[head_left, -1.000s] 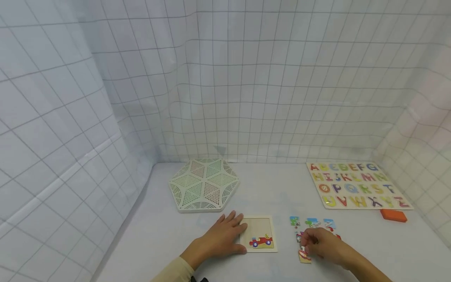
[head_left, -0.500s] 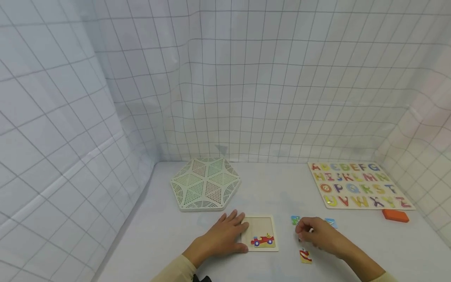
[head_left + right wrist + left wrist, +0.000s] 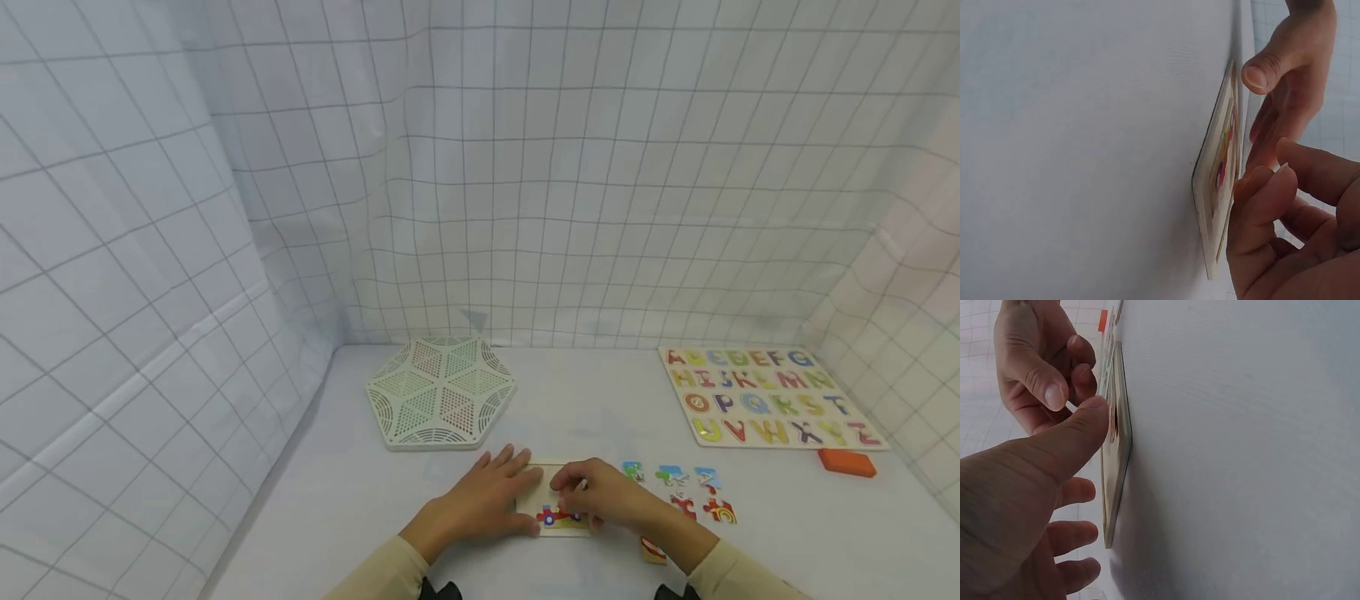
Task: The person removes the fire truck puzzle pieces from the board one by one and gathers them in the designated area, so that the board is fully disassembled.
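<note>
My left hand (image 3: 489, 497) rests on the left edge of a small square wooden puzzle tray (image 3: 534, 493), fingers spread. In the tray's lower part lies a piece with a red car on it (image 3: 551, 517). Over the tray's right side is my right hand (image 3: 606, 497), thumb and fingertips pinching a puzzle piece (image 3: 581, 485); only a pale edge of it shows. In the left wrist view the tray (image 3: 1116, 469) is seen edge-on. The right wrist view shows the tray (image 3: 1205, 215) beneath the curled right fingers, which hide the held piece.
Several loose puzzle pieces (image 3: 682, 506) lie right of the tray, one (image 3: 654, 551) partly behind the right forearm. At the back stand a perforated hexagonal board (image 3: 441, 392) and an alphabet board (image 3: 772, 398). An orange block (image 3: 847, 462) lies at the right.
My right hand has picked up a puzzle piece from the left of the loose group and carried it left over the tray. The left hand stays on the tray's edge.
</note>
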A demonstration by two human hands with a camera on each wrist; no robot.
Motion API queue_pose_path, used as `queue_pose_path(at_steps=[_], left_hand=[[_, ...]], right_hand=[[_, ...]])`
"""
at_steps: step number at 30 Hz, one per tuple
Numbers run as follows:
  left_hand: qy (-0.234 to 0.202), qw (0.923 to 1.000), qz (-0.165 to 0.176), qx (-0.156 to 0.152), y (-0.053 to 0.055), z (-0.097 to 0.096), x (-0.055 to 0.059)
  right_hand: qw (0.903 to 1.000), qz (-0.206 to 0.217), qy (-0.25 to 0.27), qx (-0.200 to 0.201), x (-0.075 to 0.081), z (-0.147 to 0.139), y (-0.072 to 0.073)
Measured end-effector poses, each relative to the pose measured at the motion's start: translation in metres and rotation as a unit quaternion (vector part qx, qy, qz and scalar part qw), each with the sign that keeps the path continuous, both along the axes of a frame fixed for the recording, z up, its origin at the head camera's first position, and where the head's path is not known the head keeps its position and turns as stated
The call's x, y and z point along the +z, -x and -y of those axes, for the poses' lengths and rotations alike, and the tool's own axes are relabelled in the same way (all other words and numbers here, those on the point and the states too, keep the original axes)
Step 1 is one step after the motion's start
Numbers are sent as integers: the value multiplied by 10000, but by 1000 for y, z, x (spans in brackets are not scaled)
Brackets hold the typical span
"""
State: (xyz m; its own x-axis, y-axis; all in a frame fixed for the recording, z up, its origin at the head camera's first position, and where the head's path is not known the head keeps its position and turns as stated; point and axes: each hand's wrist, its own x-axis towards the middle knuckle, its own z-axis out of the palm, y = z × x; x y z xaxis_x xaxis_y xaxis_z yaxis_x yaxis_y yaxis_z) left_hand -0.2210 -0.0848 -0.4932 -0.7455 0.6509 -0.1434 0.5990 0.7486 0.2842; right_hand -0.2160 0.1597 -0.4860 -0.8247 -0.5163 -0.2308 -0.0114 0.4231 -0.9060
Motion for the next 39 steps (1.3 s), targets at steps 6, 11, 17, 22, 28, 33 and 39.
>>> queue_pose_path(at_steps=[6,11,17,22,28,33,39], left_hand=[[230,9997,-76,-99,0,-3,0],[306,9993,-166,-124,-2,-4,5],[254,9995,-123,-125,-3,-3,4],[268,9995,-158,-102,-3,-4,4],[261,9995,-141,-80,-3,-3,4],[254,9996,-109,-78,-3,-4,4],[271,9996,-84,-86,-2,-4,2]], right_hand=[[9989,-301,-250,243,-4,10,-1],[9968,-571,-421,360,-2,15,-2],[9942,-804,-552,446,-5,18,-1],[9949,-766,-488,444,-5,19,-1],[9969,-588,-209,476,-4,18,1],[9984,-375,32,424,-6,15,4],[9993,-7,284,250,3,-1,6]])
